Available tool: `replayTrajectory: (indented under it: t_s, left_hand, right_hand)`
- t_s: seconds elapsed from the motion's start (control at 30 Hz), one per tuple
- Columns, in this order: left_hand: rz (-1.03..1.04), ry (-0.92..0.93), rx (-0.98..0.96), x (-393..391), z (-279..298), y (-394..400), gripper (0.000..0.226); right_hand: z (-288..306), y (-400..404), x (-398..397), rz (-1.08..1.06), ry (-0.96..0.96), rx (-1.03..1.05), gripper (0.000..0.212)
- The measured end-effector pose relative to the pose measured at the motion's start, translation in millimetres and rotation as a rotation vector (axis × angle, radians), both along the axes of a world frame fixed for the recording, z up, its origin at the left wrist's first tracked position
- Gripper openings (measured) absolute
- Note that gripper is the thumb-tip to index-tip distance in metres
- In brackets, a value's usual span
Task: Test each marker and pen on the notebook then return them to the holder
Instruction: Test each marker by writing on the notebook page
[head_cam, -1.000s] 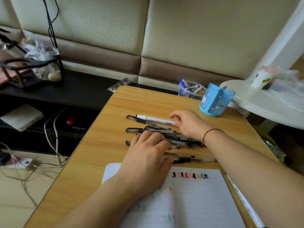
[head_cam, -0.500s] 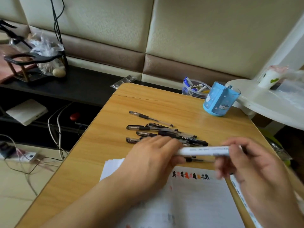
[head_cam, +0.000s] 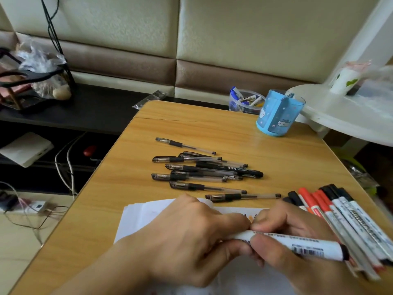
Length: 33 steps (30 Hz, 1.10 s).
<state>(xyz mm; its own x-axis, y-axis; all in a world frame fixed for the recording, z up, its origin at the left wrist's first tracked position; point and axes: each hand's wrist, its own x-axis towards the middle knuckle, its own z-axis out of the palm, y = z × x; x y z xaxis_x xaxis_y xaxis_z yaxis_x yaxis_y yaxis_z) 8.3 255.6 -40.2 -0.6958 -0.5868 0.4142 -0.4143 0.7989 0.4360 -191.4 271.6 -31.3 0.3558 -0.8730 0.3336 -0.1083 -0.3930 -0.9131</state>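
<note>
Both hands meet on a white marker held just above the notebook, its long axis running left to right and sloping a little toward the near right. The left hand curls over the marker's left end, hiding whatever cap sits there, while the right hand pinches the barrel beside it, thumb in front and forefinger on top; the black butt end sticks out past the right hand. The knuckles of the two hands touch, so the coming move looks like a straight pull apart along that axis to uncap it. The barrel is smooth, round plastic with printed text and a barcode. Right of the notebook lies a fan of similar markers with black and red caps. Beyond the notebook, clear-bodied pens with black grips lie loosely side by side on the wood-grain table. The blue holder stands far beyond the notebook, at the table's back right, well apart from both hands.
</note>
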Motion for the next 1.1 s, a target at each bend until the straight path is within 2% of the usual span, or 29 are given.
replayTrajectory:
  t_s: [0.03, 0.1, 0.13, 0.2, 0.23, 0.3, 0.37, 0.47, 0.57, 0.67, 0.83, 0.97, 1.1]
  left_hand:
    - [-0.008, 0.017, 0.014, 1.0, 0.2, -0.6, 0.031]
    - [-0.011, 0.029, 0.030, 2.2, -0.7, -2.3, 0.033]
    - [-0.002, 0.026, 0.032, 2.0, -1.6, -2.8, 0.033]
    - [0.049, 0.018, 0.066, 1.7, -3.0, -3.8, 0.037]
    - [0.092, 0.015, 0.106, 2.3, -2.8, -4.8, 0.044]
    - [0.198, -0.031, 0.178, 6.6, -1.9, -7.8, 0.059]
    - [0.297, -0.124, 0.194, 13.3, -1.5, -11.8, 0.067]
    - [0.337, -0.287, 0.221, 20.8, 0.1, -17.0, 0.068]
    - [0.316, -0.358, 0.256, 22.1, 3.0, -18.2, 0.062]
    - [0.323, -0.371, 0.253, 22.6, 3.2, -19.0, 0.061]
    - [0.340, -0.393, 0.225, 24.5, -1.1, -20.6, 0.064]
    - [0.342, -0.402, 0.208, 24.5, -1.5, -21.5, 0.064]
    - [0.344, -0.401, 0.208, 23.9, -1.2, -21.1, 0.063]
  right_hand:
    - [1.4, -7.6, 6.0, 0.054, 0.184, -0.014, 0.023]
    - [-3.0, -7.9, 2.9, 0.208, 0.568, 0.083, 0.062]
    - [1.7, -6.3, 1.7, 0.216, 0.540, 0.126, 0.065]
    - [3.4, -5.9, -3.2, 0.054, 0.176, -0.055, 0.018]
    - [-0.1, 4.7, -11.7, -0.014, 0.034, -0.091, 0.007]
    - [-11.1, 11.4, -21.7, -0.088, -0.162, -0.044, 0.008]
    - [-15.1, 3.3, -17.8, -0.149, -0.251, 0.035, 0.020]
    - [-13.5, 0.1, -10.7, -0.178, -0.156, 0.168, 0.042]
    - [-17.8, 2.1, -6.7, -0.154, -0.035, 0.223, 0.025]
    - [-26.9, 3.7, -0.5, -0.218, 0.061, 0.151, 0.018]
    - [-36.1, 3.4, 1.3, -0.257, 0.093, 0.121, 0.023]
    - [-36.4, 1.7, 2.3, -0.255, 0.194, 0.059, 0.023]
    - [-37.6, 1.5, 1.1, -0.284, 0.180, 0.067, 0.024]
